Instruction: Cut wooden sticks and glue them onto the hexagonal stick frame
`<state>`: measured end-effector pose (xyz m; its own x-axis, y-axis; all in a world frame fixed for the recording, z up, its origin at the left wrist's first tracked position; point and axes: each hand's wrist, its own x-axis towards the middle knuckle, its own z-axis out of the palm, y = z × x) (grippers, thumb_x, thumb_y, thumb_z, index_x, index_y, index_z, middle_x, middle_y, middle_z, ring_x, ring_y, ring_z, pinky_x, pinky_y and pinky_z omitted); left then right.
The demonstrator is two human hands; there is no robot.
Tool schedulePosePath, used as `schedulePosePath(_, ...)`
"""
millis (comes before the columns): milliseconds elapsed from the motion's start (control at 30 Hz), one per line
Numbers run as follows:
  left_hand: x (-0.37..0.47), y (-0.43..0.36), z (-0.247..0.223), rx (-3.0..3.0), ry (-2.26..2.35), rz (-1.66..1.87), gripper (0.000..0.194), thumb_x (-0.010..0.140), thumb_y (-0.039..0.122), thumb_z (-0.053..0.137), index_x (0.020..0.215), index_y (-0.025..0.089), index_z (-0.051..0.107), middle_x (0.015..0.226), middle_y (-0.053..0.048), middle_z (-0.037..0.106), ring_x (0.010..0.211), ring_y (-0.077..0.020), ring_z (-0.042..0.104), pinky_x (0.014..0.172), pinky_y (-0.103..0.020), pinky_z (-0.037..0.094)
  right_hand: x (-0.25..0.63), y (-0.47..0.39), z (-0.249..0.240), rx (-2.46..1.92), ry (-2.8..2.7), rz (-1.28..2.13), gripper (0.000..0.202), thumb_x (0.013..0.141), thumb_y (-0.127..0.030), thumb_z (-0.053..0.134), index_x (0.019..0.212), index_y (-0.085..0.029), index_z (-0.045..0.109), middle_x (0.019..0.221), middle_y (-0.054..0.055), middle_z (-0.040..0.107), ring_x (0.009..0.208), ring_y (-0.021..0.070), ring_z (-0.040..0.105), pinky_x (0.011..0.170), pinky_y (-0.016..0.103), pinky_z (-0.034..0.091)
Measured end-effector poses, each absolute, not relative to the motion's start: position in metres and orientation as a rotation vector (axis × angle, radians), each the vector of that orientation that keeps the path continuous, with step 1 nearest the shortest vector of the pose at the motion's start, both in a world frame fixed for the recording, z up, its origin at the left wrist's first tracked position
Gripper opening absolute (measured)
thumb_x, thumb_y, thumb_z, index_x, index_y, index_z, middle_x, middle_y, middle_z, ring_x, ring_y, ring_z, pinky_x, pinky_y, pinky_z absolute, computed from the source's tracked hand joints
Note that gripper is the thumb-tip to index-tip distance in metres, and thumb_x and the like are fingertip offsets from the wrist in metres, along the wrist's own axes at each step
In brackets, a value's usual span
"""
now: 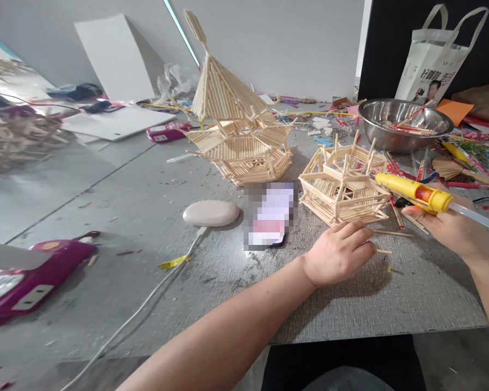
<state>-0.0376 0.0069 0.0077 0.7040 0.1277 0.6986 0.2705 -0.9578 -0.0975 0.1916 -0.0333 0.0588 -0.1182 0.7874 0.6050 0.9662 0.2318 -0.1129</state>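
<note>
My right hand point(452, 222) grips a yellow hot glue gun point(411, 191), with a clear glue stick point(478, 218) jutting from its back end. The nozzle points left, towards a low many-sided frame of thin wooden sticks point(342, 187) with several uprights on top. At the near edge of this frame is my left hand point(342, 254), its fingers curled closed. What those fingers hold, if anything, is hidden. Short loose sticks point(393, 233) lie just right of the left hand. Behind stands a taller stick pagoda point(232, 119) with a pointed roof.
A phone point(271, 214) and a pale oval device point(211, 213) with a white cable lie left of the frame. Purple power strips point(52, 271) sit at left. At back right are a steel bowl point(405, 127) with red-wrapped sticks, scattered scraps and a white bag point(430, 65).
</note>
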Motion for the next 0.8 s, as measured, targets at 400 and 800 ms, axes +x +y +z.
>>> schedulePosePath(400, -0.0377, 0.0065, 0.0104, -2.722, -0.324, -1.090, 0.009, 0.083, 0.023, 0.054, 0.076, 0.018, 0.058, 0.095, 0.000, 0.067, 0.088, -0.0150, 0.059, 0.071, -0.026, 0.048, 0.1904, -0.0340, 0.0609, -1.635, -1.961, -0.329, 0.036, 0.079, -0.055, 0.051, 0.090, -0.022, 0.058, 0.071, 0.006, 0.066, 0.067, 0.0231, 0.062, 0.051, 0.032, 0.042)
schedulePosePath(800, -0.0378, 0.0066, 0.0106, -2.722, -0.319, -1.086, 0.008, 0.082, 0.023, 0.055, 0.076, 0.017, 0.057, 0.092, 0.000, 0.066, 0.086, -0.0143, 0.058, 0.072, -0.026, 0.049, 0.1893, -0.0337, 0.0612, -1.596, -1.963, -0.360, 0.034, 0.080, -0.053, 0.051, 0.090, -0.021, 0.057, 0.075, 0.006, 0.066, 0.062, 0.0204, 0.061, 0.048, 0.031, 0.042)
